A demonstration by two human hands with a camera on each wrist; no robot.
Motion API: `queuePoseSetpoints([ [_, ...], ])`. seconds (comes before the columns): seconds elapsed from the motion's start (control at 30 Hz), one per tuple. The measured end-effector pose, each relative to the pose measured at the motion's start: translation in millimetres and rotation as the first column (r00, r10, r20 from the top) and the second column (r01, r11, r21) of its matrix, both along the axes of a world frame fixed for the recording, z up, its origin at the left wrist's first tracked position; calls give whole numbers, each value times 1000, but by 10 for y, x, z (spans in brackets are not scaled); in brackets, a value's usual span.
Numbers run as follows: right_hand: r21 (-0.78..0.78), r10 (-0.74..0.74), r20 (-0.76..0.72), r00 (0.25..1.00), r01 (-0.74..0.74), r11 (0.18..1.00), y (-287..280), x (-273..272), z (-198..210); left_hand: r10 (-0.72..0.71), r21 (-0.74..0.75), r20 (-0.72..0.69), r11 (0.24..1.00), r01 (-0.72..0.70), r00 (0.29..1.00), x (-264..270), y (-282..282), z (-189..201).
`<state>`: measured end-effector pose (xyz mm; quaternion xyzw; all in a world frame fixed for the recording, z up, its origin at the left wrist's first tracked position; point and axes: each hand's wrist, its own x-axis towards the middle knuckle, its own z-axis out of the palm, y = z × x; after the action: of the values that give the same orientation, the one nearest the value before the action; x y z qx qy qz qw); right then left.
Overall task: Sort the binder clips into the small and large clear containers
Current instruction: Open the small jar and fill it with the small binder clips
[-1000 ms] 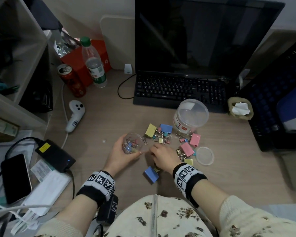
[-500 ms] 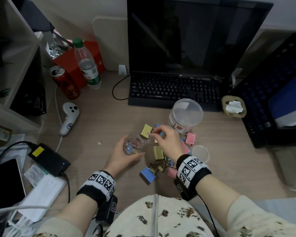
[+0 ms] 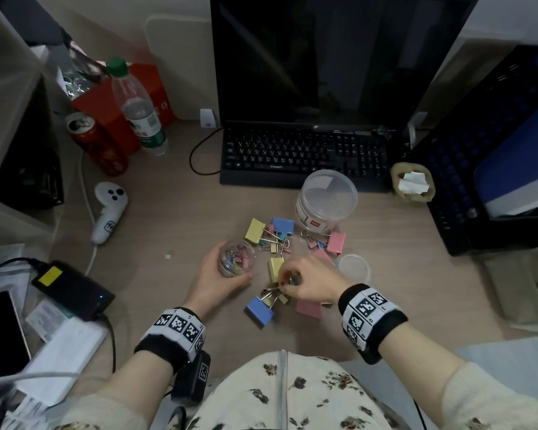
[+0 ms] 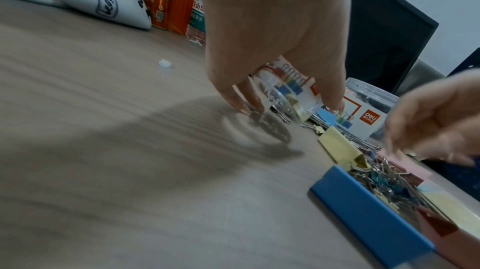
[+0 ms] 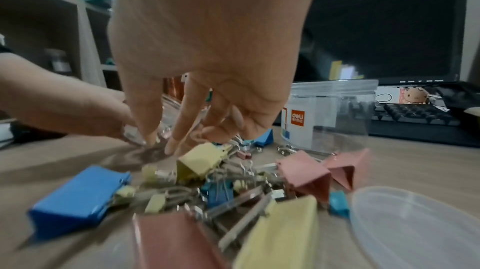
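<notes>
Two grips: left hand [image 3: 213,282] holds small container [image 3: 237,258]; right hand [image 3: 311,282] pinches small clips [image 3: 289,279], mostly hidden.

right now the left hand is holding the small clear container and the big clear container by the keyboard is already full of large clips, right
Not quite. The left hand does hold the small clear container, but the big clear container by the keyboard holds no clips; the right wrist view shows straight through its clear wall. The large clips lie on the desk.
</notes>
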<state>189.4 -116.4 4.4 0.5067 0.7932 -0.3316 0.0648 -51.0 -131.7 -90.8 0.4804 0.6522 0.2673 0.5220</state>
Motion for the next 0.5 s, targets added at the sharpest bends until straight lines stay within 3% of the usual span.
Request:
queuePoseSetpoints([
  [0.1,-27,64,131,989,-61,998,-128,85,-102,-2,5,10,1000,2,1000,33,-38,-27],
  [0.5,146,191,170,967,-217,965,-318,-154,-345,16,58,24,998,-17,1000,62,-107,113],
])
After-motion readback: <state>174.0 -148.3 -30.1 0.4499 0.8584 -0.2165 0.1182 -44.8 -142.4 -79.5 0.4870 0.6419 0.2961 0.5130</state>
